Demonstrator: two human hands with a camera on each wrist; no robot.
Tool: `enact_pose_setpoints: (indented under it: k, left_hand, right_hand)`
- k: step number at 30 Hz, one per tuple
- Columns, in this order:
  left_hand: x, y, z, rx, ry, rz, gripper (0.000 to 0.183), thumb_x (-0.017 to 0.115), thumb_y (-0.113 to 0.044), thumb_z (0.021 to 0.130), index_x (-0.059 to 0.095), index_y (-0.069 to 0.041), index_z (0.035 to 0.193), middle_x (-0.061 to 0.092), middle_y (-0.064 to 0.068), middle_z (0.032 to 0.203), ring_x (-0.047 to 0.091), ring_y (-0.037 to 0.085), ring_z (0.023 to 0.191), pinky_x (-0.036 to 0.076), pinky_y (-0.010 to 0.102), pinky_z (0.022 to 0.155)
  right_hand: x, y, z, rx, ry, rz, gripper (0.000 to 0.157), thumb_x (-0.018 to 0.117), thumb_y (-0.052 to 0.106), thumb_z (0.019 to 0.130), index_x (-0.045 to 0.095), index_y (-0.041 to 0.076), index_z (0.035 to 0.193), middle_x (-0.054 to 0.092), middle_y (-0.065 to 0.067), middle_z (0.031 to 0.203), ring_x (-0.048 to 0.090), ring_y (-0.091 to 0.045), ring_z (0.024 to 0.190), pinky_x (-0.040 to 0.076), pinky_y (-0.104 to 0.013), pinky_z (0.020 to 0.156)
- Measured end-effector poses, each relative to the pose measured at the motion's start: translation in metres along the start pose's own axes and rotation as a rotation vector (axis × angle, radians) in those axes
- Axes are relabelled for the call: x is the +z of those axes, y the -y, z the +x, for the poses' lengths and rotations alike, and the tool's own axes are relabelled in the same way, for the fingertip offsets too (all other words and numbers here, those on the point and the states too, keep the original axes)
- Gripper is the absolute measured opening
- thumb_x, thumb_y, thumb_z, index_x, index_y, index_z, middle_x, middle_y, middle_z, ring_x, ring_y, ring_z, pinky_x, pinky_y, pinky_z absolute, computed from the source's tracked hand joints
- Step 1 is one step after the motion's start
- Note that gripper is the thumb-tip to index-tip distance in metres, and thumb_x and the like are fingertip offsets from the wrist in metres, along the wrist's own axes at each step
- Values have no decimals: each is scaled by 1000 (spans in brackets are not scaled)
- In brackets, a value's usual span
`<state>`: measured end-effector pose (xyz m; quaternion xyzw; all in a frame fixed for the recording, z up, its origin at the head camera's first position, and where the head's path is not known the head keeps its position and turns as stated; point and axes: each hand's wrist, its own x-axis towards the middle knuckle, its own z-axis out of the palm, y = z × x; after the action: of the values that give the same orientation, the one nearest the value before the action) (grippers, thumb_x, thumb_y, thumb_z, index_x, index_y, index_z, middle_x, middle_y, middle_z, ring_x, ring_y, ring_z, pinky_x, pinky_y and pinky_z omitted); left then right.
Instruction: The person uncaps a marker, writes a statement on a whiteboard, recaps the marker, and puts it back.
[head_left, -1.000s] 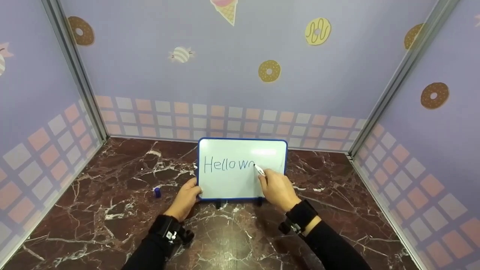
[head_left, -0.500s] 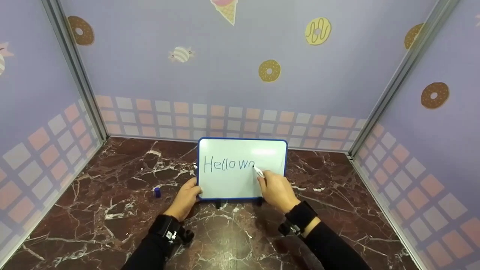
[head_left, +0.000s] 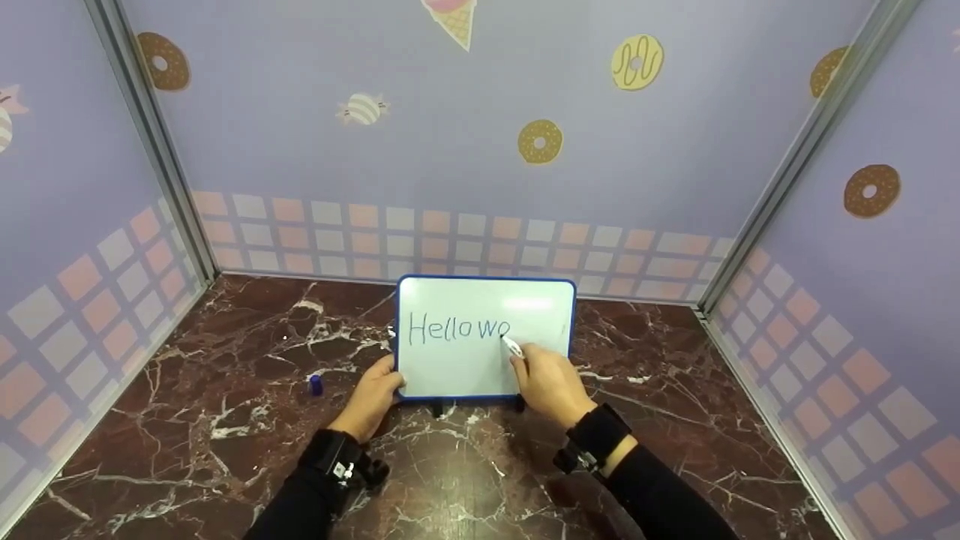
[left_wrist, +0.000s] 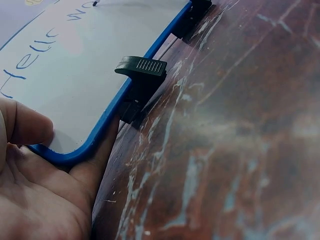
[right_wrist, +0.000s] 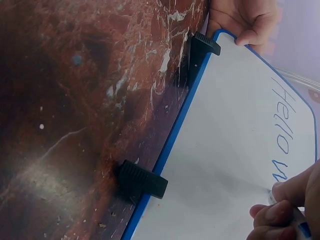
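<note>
A small whiteboard (head_left: 457,371) with a blue frame stands tilted back on the table, with "Hello wo" handwritten across it in blue. My left hand (head_left: 373,397) grips its lower left corner; the left wrist view shows the thumb (left_wrist: 30,125) on the white face and fingers behind the frame. In my right hand (head_left: 553,381) a white marker (head_left: 513,346) is pinched, its dark tip at the bottom of the "o". The right wrist view shows the curled fingers (right_wrist: 275,215) around the marker, which hide part of the writing.
Black stand clips (left_wrist: 142,67) hold the board's lower edge. A blue marker cap (head_left: 316,385) stands on the dark marbled table (head_left: 247,465), left of the left hand. Patterned wall panels (head_left: 450,150) enclose the table at the back and sides.
The marker tip has moved down and slightly left, drawing more of the "o" after the "w". My right hand shifted a little with it. My left hand has stayed on the corner.
</note>
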<state>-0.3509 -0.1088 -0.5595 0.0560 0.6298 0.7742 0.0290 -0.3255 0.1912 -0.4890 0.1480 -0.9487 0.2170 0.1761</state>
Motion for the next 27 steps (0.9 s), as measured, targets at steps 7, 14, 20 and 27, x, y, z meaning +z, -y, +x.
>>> enact_pose_setpoints:
  k: [7, 14, 20, 27]
  left_hand:
    - [0, 1, 0, -5, 3, 5, 50, 48, 10, 88, 59, 14, 137, 70, 23, 125, 69, 27, 103, 60, 35, 86]
    - [0, 1, 0, -14, 7, 19, 52, 47, 10, 89, 59, 13, 140, 70, 23, 128, 69, 28, 106, 58, 35, 87]
    - [-1, 1, 0, -11, -6, 22, 50, 49, 11, 89, 60, 13, 138, 71, 23, 126, 69, 28, 105, 59, 35, 86]
    - [-1, 0, 0, -14, 2, 11, 51, 48, 12, 89, 60, 14, 138, 72, 23, 127, 71, 29, 106, 60, 36, 88]
  right_hand:
    - [-1, 2, 2, 3, 3, 2, 20, 63, 22, 112, 71, 5, 107, 72, -10, 88, 67, -29, 75, 59, -51, 71]
    - [-1, 2, 3, -23, -16, 8, 17, 65, 20, 111, 69, 5, 103, 65, -5, 78, 59, -24, 65, 53, -48, 61]
    - [0, 2, 4, -15, -7, 9, 18, 64, 20, 111, 70, 5, 105, 67, -5, 80, 60, -24, 67, 54, -48, 62]
    - [-3, -1, 5, -18, -29, 49, 18, 64, 19, 111, 71, 4, 106, 66, -3, 79, 60, -22, 67, 54, -45, 62]
